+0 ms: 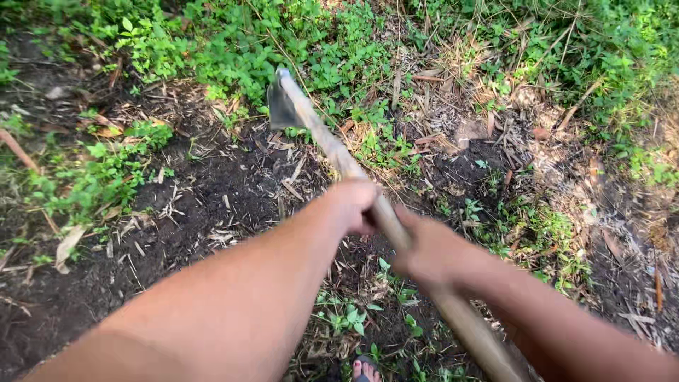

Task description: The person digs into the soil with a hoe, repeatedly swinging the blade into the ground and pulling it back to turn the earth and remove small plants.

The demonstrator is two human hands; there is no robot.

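Wooden hoe handle looks stiff, head-heavy toward eleven o'clock (blade raised). Your left hand and right hand both clench it mid-shaft; hold there.

My left hand sat ahead of my right hand on the hoe handle. The hoe blade hung beyond both, over bare soil, weeds behind it. My toes lay below the handle.
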